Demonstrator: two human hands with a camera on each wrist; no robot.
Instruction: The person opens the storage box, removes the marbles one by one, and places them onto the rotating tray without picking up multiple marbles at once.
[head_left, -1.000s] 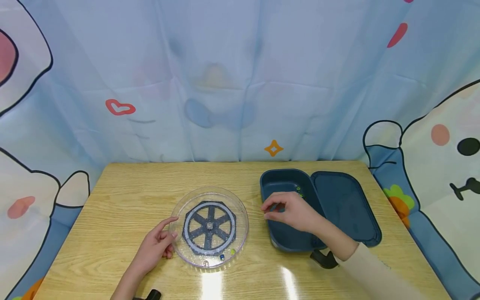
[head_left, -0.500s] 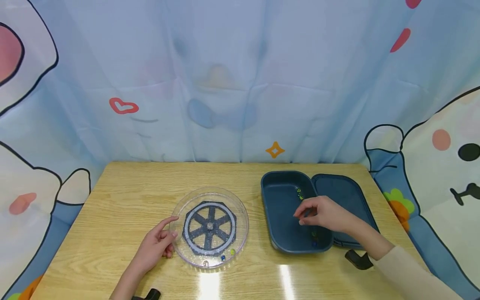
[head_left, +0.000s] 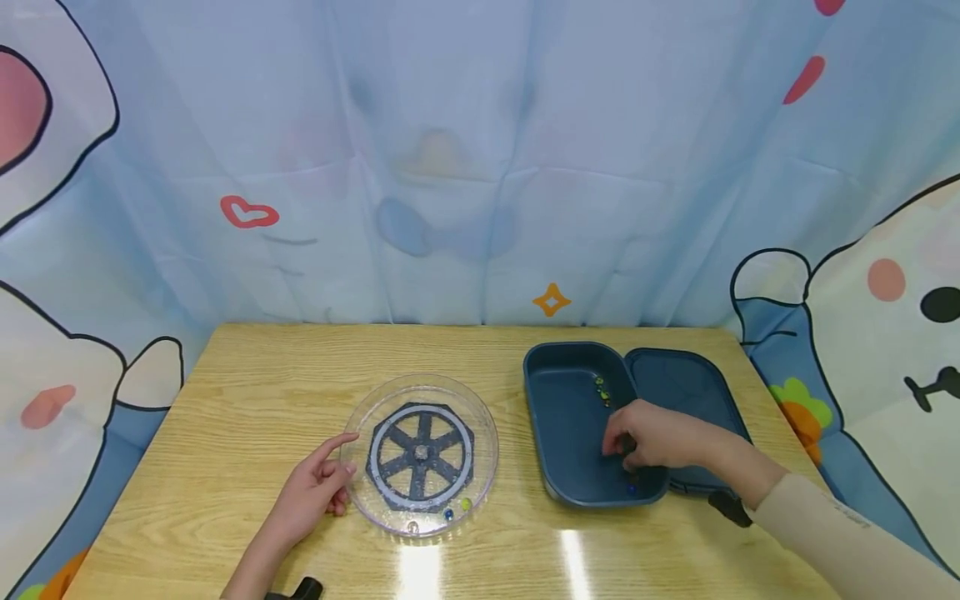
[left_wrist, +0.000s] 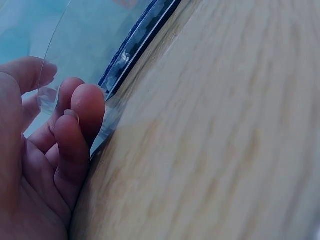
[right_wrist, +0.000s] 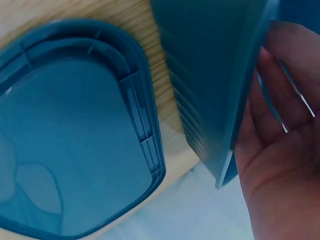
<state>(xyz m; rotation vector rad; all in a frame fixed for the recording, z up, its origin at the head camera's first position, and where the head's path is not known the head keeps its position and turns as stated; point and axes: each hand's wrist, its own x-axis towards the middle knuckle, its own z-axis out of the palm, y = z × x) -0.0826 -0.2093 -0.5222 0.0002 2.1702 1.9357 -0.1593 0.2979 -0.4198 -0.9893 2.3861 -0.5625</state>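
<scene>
My left hand holds the near-left rim of a clear round dish, index finger over the edge and thumb close by. In the left wrist view its fingers lie on both sides of the dish's see-through wall. A dark spoked wheel pattern shows in the dish. At its front lie a blue marble, a yellow-green marble and a clear one. My right hand reaches down inside a dark blue container; its fingertips are hidden. Several small marbles line the container's right side.
A matching lid lies right of the container, partly under my right arm. The right wrist view shows the container's wall between the lid and my palm. Wooden table lies all round; a patterned curtain hangs behind.
My right hand has moved right from above the container's left side and lowered into it. My left hand stays at the dish's edge, and the dish has not visibly moved.
</scene>
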